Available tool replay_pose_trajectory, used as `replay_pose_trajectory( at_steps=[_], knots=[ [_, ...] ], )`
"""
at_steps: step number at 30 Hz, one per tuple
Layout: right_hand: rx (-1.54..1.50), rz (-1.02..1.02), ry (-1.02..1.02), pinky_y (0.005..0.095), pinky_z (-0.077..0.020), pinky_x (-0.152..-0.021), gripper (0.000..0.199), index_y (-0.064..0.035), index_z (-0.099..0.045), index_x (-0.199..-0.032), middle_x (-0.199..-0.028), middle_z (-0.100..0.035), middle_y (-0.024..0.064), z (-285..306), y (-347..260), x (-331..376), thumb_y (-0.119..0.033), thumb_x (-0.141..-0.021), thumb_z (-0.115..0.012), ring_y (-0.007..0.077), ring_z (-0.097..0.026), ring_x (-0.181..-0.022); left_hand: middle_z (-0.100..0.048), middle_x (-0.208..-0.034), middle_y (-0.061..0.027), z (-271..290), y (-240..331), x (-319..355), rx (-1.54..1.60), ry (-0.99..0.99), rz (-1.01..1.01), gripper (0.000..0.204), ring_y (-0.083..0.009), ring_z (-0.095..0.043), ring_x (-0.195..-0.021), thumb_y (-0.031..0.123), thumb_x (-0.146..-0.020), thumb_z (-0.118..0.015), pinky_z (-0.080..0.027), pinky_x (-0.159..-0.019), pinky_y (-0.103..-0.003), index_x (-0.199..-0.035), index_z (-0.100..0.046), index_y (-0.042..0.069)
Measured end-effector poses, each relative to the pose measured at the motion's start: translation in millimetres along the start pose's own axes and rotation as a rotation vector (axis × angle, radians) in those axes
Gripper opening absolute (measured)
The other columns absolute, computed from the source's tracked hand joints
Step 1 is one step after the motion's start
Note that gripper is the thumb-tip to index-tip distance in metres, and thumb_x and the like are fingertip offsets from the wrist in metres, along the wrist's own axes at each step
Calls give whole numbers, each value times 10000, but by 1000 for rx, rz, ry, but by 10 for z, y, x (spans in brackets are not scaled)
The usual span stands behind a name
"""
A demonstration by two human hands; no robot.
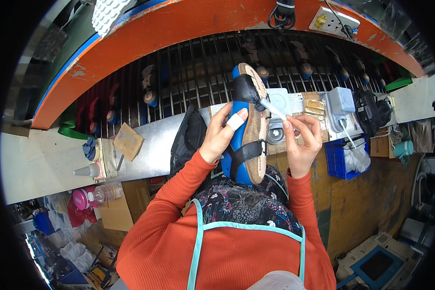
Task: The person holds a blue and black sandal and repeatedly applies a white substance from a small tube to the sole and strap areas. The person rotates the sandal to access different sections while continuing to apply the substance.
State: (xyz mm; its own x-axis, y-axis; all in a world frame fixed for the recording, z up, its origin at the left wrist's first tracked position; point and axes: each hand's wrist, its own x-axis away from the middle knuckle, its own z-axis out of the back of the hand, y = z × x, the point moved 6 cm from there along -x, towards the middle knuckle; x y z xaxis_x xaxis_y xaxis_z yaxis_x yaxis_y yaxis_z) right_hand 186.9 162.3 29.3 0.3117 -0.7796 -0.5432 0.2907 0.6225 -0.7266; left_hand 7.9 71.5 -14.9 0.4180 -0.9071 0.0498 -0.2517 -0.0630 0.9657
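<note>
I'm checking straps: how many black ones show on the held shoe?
2: a wide strap near the far end of the shoe, a narrower strap toward its near end. Others may be hidden behind.

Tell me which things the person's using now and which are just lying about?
In use:
- left hand, holding the strapped shoe on a blue form
- right hand, pinching a thin white tool

Probably just lying about:
- clear plastic bottle
- cardboard box

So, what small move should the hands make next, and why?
Probably the right hand should draw the white tool slightly along the far black strap's end, since its tip is there and the left hand holds the blue last.
</note>
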Motion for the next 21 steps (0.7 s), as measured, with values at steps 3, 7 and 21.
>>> replay_pose_trajectory(
  at_steps=[3,7,21],
  knots=[
    [80,89,68,294,-323,-790,194,-106,-758,-938,-913,-604,12,24,-32,-33,-133,-750,-793,116,-515,-678,-655,-1076,-83,4,15,-6,-45,-3,-10,393,-123,-632,-946,289,-950,-561,-498,-841,-257,-1213,-570,-2],
    [86,115,121,294,-337,-777,211,-108,-758,-937,-914,-605,6,36,4,-16,-108,-731,-802,125,-523,-734,-649,-1039,-76,-3,32,-16,-71,-5,3,414,-112,-613,-920,317,-930,-593,-487,-822,-250,-1181,-579,-11],
    [114,230,69,294,-319,-765,243,-113,-755,-940,-887,-623,-4,96,46,163,-92,-704,-810,129,-532,-769,-629,-949,-57,-33,123,-68,-58,33,-23,404,-83,-566,-836,340,-904,-631,-468,-742,-240,-1072,-593,-25]
  ],
)
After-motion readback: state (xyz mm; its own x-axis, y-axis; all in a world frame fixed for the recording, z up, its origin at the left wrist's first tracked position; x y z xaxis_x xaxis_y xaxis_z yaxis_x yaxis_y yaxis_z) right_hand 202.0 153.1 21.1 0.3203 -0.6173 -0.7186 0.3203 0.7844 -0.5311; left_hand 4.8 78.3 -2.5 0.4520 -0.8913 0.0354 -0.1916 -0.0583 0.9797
